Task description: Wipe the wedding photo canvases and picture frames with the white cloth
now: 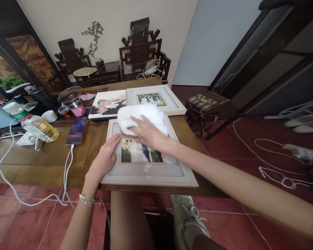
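Observation:
A white-framed photo (148, 172) lies flat at the near edge of the wooden table (41, 159). My left hand (105, 158) rests on the frame's left edge, fingers curled over it. My right hand (148, 132) presses flat on a fluffy white cloth (139, 116) at the top of the frame's glass, fingers stretched out. A second white-framed photo (169, 102) and an unframed photo print (108, 104) lie farther back on the table.
To the left are a plastic bottle (38, 126), a phone (77, 130) on a white cable (67, 170), a pink cup (77, 109), a small fan (70, 94) and a white bowl (49, 116). Carved chairs (142, 48) stand behind. A bag (205, 102) and loose cables (281, 166) lie on the red floor.

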The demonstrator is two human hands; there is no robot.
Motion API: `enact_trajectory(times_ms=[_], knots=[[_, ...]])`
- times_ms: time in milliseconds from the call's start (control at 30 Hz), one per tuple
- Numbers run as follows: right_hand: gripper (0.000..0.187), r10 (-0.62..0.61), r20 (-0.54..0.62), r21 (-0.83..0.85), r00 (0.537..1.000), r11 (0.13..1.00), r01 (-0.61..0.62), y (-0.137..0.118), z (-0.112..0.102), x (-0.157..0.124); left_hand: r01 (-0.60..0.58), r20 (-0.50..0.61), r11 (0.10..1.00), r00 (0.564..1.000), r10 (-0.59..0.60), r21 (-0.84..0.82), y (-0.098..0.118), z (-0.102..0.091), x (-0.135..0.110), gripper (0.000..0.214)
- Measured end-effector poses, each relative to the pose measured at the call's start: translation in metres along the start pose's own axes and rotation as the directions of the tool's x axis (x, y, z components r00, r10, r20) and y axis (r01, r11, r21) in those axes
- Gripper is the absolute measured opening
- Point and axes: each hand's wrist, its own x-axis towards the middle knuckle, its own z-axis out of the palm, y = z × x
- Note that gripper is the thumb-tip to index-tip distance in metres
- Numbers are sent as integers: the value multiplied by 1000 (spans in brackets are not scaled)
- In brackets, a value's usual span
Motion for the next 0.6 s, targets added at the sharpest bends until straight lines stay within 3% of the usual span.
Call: enact_trajectory(times_ms=[100, 167, 367, 600], knots=[[55, -189, 84, -21, 978, 981, 192, -13, 9, 27, -11, 6, 1000, 1000, 11, 2, 3, -1, 2, 57], [51, -225, 100, -38, 969, 973, 230, -21, 12, 34, -2, 7, 1000, 1000, 2, 10, 4, -1, 3, 56], [44, -171, 146, -132, 974, 973, 191, -22, 6, 28, -34, -2, 999, 999, 34, -4, 1, 1, 2, 63], [37, -1, 191, -260, 982, 964, 52, 8, -16, -9, -4, -14, 1000, 1000, 3, -28, -4, 2, -3, 64]])
